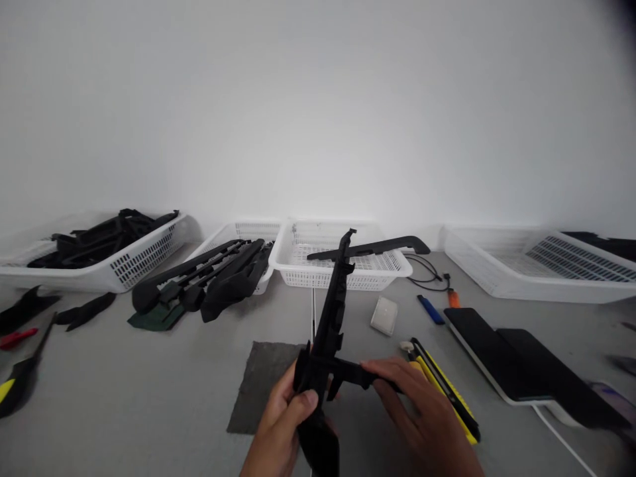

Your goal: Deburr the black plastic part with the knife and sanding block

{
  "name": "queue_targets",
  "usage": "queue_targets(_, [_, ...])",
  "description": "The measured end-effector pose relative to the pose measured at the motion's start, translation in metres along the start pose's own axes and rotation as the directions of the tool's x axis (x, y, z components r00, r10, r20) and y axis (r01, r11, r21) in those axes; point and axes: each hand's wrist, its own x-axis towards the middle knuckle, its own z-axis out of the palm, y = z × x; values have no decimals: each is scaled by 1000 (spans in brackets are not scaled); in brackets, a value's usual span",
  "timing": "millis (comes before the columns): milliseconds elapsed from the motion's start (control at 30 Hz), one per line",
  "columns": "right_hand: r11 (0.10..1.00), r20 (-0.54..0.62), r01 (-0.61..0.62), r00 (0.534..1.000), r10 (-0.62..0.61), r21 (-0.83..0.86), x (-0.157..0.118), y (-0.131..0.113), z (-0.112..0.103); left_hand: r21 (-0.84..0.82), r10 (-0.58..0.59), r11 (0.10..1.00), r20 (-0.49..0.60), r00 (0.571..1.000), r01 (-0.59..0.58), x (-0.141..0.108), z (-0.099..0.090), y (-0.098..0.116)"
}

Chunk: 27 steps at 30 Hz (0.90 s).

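Note:
My left hand (283, 424) is closed round the lower end of a long black plastic trim piece (332, 318), which stands tilted upward with clips along its edge. My right hand (422, 411) pinches a short black plastic arm (350, 372) that meets the long piece from the side. Whether this arm is a separate part or belongs to the trim piece, I cannot tell. Below the hands and to the left lies a dark grey cloth (261, 384). Close to my right hand is a yellow and black utility knife (444, 387).
White baskets line the wall: one with black parts (89, 278), one under long black trims (233, 285), one with a single trim (338, 281), another at right (491, 285). A small clear box (384, 315), a blue tool (430, 310), a phone (489, 351) and pliers (24, 371) lie about.

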Motion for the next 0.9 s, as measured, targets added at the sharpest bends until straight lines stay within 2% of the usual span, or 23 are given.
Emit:
queue_targets(133, [991,-21,77,997,-79,-108,0,-4,3,-34,15,999,-39,999,-16,1,2,0])
queue_targets(300, [965,-2,143,989,-147,-219,-1,-4,5,-23,40,999,-28,999,-41,2,3,1])
queue_targets(500, [946,-5,126,991,-134,-297,0,-7,1,43,65,997,74,995,-68,2,5,9])
queue_targets(767, [899,7,251,964,-266,-359,4,-8,-4,79,44,995,155,987,-57,3,3,11])
queue_targets(833, [902,1,239,967,-256,-359,3,-6,-4,75,47,995,171,984,-61,3,1,10])
queue_targets(900, [924,-33,177,979,-200,-340,1,-2,-3,78,46,995,180,983,-61,4,-1,9])
